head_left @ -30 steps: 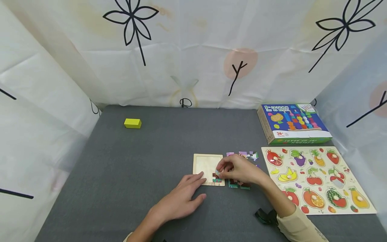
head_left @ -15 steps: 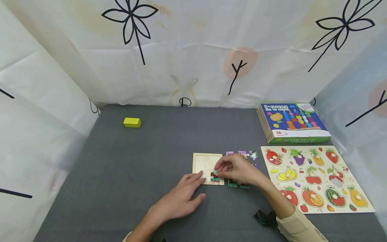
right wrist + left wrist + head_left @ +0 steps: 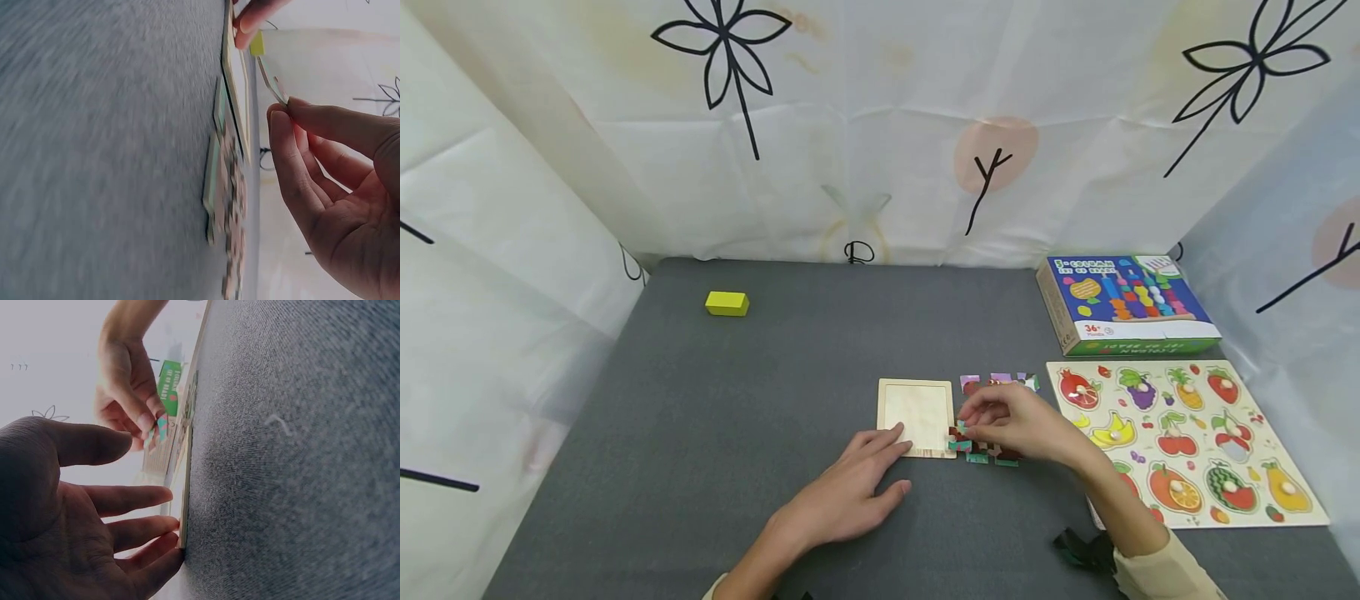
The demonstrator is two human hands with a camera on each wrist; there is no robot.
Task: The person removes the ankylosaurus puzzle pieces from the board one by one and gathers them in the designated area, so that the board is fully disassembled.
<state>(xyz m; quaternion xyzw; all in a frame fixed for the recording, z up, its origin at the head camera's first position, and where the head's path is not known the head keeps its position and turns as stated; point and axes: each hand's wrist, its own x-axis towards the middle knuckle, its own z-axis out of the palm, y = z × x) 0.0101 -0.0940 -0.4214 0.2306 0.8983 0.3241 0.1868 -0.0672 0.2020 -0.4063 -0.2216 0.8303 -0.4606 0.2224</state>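
Note:
In the head view my left hand (image 3: 857,492) lies with its fingers stretched, the fingertips touching the lower left of a small wooden puzzle tray (image 3: 917,408). My right hand (image 3: 1018,425) pinches a jigsaw piece (image 3: 958,442) between thumb and fingertips over the tray's right edge. From the right wrist the held jigsaw piece (image 3: 272,84) appears tilted and raised off the table. Green and pink show on this jigsaw piece (image 3: 162,427) in the left wrist view. Several loose jigsaw pieces (image 3: 977,458) lie right of the tray, partly hidden under my right hand.
A fruit puzzle board (image 3: 1204,450) lies to the right, partly under my right forearm. Behind it stands a blue toy box (image 3: 1135,304). A yellow block (image 3: 727,303) sits far left. Near my right sleeve is a dark object (image 3: 1086,550). White cloth walls (image 3: 895,167) border the table.
My right hand has moved right with the pinched jigsaw piece, from above the tray's lower right corner to its right edge. My left hand has stayed in place.

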